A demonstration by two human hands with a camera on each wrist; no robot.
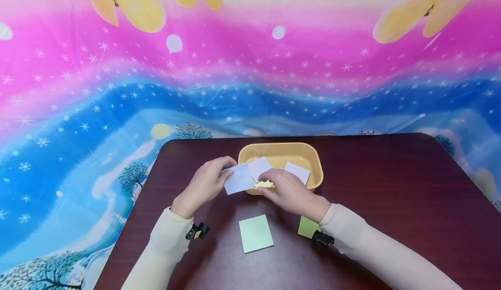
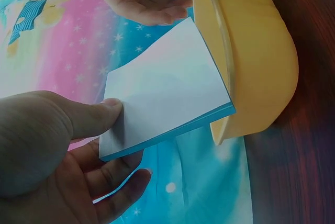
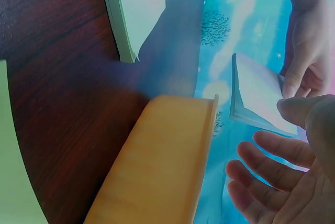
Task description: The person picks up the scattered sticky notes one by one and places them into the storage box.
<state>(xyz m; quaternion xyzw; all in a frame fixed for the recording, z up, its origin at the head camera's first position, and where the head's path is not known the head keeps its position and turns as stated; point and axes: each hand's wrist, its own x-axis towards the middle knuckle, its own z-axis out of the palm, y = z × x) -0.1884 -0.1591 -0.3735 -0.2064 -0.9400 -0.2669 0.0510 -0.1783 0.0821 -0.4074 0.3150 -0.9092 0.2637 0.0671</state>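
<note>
My left hand [image 1: 205,183] pinches a pale blue sticky note pad [image 1: 238,180] by one edge, thumb on top and fingers underneath. The pad is held at the near left side of a yellow plastic container [image 1: 320,168]; the left wrist view shows its blue edge [image 2: 172,136] and slightly spread sheets. My right hand [image 1: 291,190] hovers over the container's near side, its relaxed fingers [image 3: 272,169] apart from the pad and holding nothing. Inside the container are whitish note pads [image 1: 298,171] and a yellow piece [image 1: 264,184], partly hidden by the right hand.
A light green note pad [image 1: 256,233] lies on the dark wooden table [image 1: 375,177] in front of the container. A yellow-green pad [image 1: 307,226] lies partly under the right wrist. A colourful printed cloth [image 1: 250,68] hangs behind the table.
</note>
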